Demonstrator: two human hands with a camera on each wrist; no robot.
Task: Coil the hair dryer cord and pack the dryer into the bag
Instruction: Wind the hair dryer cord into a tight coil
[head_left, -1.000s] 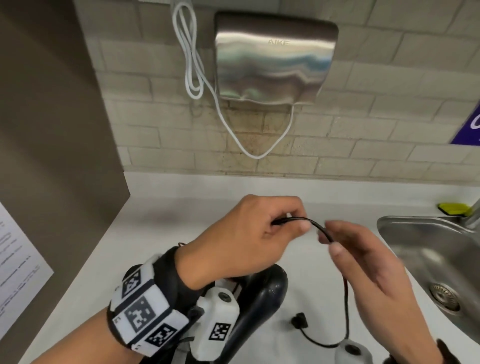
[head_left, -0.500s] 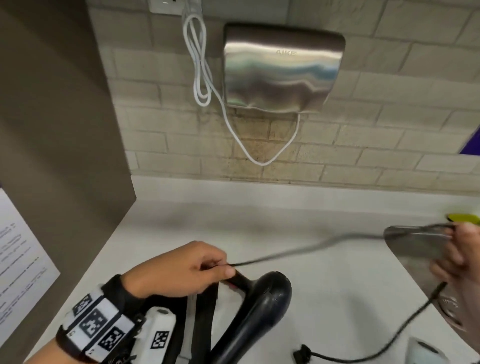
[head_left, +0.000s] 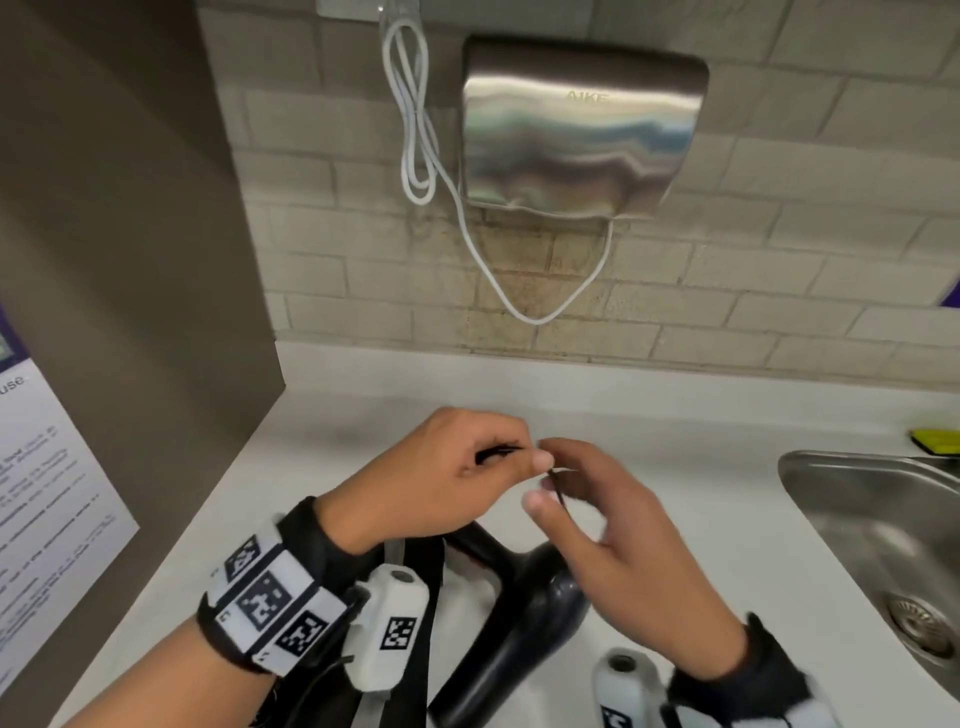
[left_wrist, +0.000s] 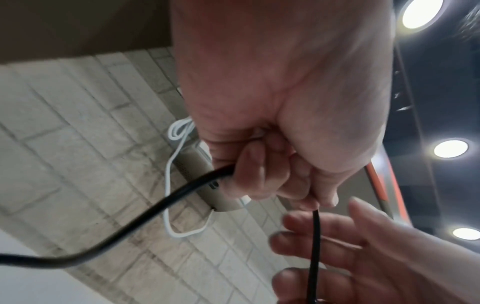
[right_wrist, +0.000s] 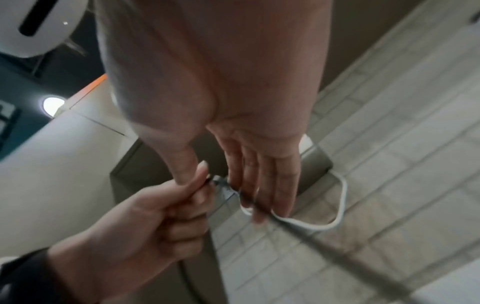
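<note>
One black cord (head_left: 501, 451), one dryer (head_left: 524, 618) on counter (head_left: 675, 415), lower centre. Cord clenched in left hand (head_left: 441, 478); right hand (head_left: 613, 525) fingers loosely extended, cord touched.

Readable text is minimal. "AIKE" is embossed on the upper front of the steel hand dryer (head_left: 582, 130) mounted on the far brick wall. The paper notice (head_left: 52, 488) on the brown panel at near left shows "use" at the end of its heading; the body lines under it are too blurred to read. The left wristband (head_left: 270, 605) carries black-and-white square code markers, and the white wrist camera (head_left: 387, 631) beside it has one more; these are patterns only, no letters or numbers. Nothing legible in either wrist view.
</note>
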